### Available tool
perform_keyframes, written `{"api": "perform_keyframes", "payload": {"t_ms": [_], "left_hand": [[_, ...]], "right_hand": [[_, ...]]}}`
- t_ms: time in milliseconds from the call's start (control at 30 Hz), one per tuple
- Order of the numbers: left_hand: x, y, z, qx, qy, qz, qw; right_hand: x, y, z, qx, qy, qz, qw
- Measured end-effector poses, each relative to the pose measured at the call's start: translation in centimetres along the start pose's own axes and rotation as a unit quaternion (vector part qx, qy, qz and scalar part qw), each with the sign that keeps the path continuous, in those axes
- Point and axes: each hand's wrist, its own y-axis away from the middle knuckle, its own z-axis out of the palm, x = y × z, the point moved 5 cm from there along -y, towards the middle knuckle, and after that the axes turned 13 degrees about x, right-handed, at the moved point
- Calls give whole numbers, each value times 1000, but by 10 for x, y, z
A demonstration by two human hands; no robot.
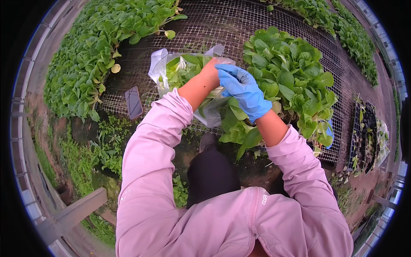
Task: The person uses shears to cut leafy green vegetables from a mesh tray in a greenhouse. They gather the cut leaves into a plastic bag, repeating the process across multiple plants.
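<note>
A clear plastic bag point(162, 75) lies on the mesh bench, its mouth spread and leafy greens with pale stems point(179, 69) inside. My bare left hand point(211, 73) is at the bag's right rim, its fingers mostly hidden by plastic and by my other hand. In a blue glove, my right hand point(242, 90) meets it there with fingers bent. What either hand grips is hidden. Right of the gloved hand stands a dense clump of leafy green seedlings point(289, 74). Some loose leafy plants point(239, 128) hang below that hand, over the bench edge.
Left of the bag, a phone point(134, 102) lies on the plastic mesh point(205, 19). A thick bed of greens point(83, 64) fills the far left. Black seedling trays point(362, 138) stand at right. Weeds point(110, 144) grow below the bench near my boot point(208, 141). A wooden beam point(77, 208) juts in at lower left.
</note>
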Motion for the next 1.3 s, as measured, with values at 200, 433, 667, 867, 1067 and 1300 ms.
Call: {"api": "perform_keyframes", "payload": {"t_ms": [200, 433, 667, 867, 1067, 1300], "left_hand": [[17, 3, -18, -41, 84, -4, 996], [10, 26, -40, -118, -30, 4, 993], [20, 69, -177, 269, -234, -189, 915], [-79, 167, -138, 214, 262, -676, 655], [-110, 136, -195, 367, 573, -525, 511], [-93, 151, -175, 356, 530, -585, 500]], "right_hand": [[-9, -6, 3, -133, 368, -83, 916], [-8, 8, -3, -120, 136, 34, 983], [-2, -4, -30, -21, 47, 108, 993], [-25, -45, 19, -66, 36, 54, 996], [-59, -117, 19, -42, 2, -52, 998], [-20, -134, 5, -28, 131, 39, 990]]}}
